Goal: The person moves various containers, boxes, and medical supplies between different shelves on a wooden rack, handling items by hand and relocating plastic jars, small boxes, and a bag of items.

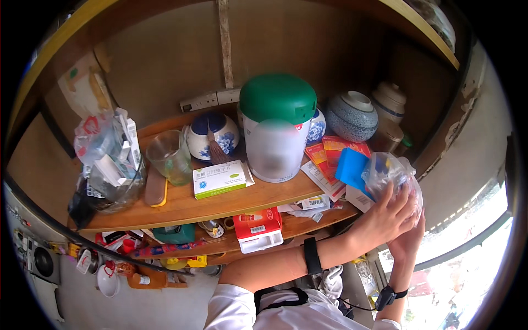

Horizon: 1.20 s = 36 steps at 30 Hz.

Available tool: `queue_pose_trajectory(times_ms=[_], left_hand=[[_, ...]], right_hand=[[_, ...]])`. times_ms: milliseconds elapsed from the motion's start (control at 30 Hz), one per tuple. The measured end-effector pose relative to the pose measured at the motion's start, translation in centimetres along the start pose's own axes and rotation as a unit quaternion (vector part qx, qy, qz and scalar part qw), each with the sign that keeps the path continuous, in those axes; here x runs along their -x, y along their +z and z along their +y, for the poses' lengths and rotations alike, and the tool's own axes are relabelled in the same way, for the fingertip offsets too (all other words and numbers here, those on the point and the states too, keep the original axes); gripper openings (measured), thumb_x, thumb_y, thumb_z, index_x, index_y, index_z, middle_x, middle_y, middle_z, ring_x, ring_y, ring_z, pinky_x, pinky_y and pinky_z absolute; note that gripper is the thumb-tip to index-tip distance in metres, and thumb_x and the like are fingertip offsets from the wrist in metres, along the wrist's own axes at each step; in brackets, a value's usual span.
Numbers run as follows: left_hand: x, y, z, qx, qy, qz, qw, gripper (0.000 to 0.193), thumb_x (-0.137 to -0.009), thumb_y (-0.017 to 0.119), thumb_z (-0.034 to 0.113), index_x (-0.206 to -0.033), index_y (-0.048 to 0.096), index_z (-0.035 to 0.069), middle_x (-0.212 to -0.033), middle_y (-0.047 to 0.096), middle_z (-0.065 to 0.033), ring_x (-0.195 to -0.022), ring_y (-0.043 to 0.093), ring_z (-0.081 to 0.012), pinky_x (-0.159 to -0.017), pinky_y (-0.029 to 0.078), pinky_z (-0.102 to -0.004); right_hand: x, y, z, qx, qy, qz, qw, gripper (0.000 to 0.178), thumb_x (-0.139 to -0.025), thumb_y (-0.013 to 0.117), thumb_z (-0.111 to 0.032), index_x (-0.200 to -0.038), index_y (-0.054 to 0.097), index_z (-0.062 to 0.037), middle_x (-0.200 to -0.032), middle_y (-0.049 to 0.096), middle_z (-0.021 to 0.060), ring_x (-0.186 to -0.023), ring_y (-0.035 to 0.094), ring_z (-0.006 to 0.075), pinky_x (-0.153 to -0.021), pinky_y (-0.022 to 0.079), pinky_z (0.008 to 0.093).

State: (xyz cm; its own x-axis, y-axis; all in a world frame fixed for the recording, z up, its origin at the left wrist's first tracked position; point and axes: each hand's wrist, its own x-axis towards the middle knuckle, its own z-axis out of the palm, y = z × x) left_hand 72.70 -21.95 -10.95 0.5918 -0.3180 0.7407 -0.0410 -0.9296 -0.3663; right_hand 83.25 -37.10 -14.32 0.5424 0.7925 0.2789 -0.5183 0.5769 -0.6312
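At the right end of the shelf, a crinkled clear plastic bag [389, 165] is gripped between both hands. My left hand [386, 218] lies over its near side with the fingers curled onto the plastic. My right hand [408, 241] holds the bag from below and the right, its fingers partly hidden. A flat blue piece [352, 167] sits against the bag's left side; whether it is inside cannot be told. Red and orange packets [325, 157] lie just behind and left of it. Beside them stands a white tub with a green lid [278, 99].
On the wooden shelf [275, 199] are a white-and-green medicine box [221, 179], a glass [170, 157], a brown case [156, 187], a blue-and-white pot [214, 137] and a stuffed plastic bag [113, 190]. An upturned speckled bowl [352, 118] stands back right. A red box [257, 222] is below.
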Motion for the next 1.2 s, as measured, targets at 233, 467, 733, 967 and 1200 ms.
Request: queue_pose_trajectory(times_ms=[233, 467, 733, 967, 1200], left_hand=[[0.9, -0.7, 0.9, -0.031, 0.044, -0.046, 0.997, 0.060, -0.104, 0.062, 0.038, -0.160, 0.053, 0.019, -0.165, 0.048, -0.0180, -0.152, 0.044, -0.0442, -0.123, 0.036, -0.0685], [3.1, -0.6, 2.8, -0.072, 0.115, -0.083, 0.987, 0.060, -0.105, 0.059, 0.038, -0.158, 0.053, 0.010, -0.163, 0.052, -0.0167, -0.154, 0.043, -0.0417, -0.125, 0.038, -0.0637], [2.8, -2.4, 0.3, -0.071, 0.145, -0.104, 0.981, 0.057, -0.107, 0.055, 0.037, -0.157, 0.058, 0.011, -0.166, 0.051, -0.0173, -0.158, 0.039, -0.0416, -0.128, 0.031, -0.0628], [0.9, -3.5, -6.3, 0.018, 0.006, -0.069, 0.997, 0.051, -0.099, 0.067, 0.024, -0.150, 0.062, 0.024, -0.161, 0.054, -0.0099, -0.153, 0.047, -0.0372, -0.126, 0.034, -0.0655], [2.0, -3.8, -10.1, 0.056, -0.103, -0.126, 0.985, 0.082, -0.078, 0.088, 0.010, -0.152, 0.060, 0.029, -0.162, 0.048, -0.0122, -0.152, 0.041, -0.0439, -0.116, 0.038, -0.0619]], right_hand=[[1.6, -4.3, 1.2, 0.013, -0.042, 0.020, 0.999, 0.064, -0.115, 0.039, -0.051, -0.169, 0.044, -0.0159, -0.170, 0.049, 0.0100, -0.155, 0.047, 0.0328, -0.129, 0.038, 0.0533], [7.1, -14.0, 6.6, -0.618, -0.059, 0.052, 0.782, 0.079, -0.107, 0.047, -0.067, -0.171, 0.041, -0.0217, -0.171, 0.048, 0.0053, -0.155, 0.047, 0.0320, -0.130, 0.036, 0.0535], [5.6, -12.9, 12.1, -0.691, -0.116, -0.030, 0.713, 0.071, -0.111, 0.045, -0.062, -0.171, 0.041, -0.0237, -0.178, 0.037, 0.0052, -0.166, 0.029, 0.0271, -0.132, 0.018, 0.0618], [-4.4, 0.9, 4.7, -0.006, -0.031, 0.053, 0.998, 0.069, -0.114, 0.047, -0.054, -0.168, 0.042, -0.0121, -0.169, 0.050, 0.0125, -0.154, 0.050, 0.0326, -0.128, 0.040, 0.0553], [-8.2, 5.9, 1.1, 0.423, 0.110, 0.167, 0.884, 0.078, -0.111, 0.052, -0.066, -0.151, 0.054, 0.0006, -0.128, 0.073, 0.0117, -0.104, 0.076, 0.0190, -0.071, 0.066, 0.0318]])
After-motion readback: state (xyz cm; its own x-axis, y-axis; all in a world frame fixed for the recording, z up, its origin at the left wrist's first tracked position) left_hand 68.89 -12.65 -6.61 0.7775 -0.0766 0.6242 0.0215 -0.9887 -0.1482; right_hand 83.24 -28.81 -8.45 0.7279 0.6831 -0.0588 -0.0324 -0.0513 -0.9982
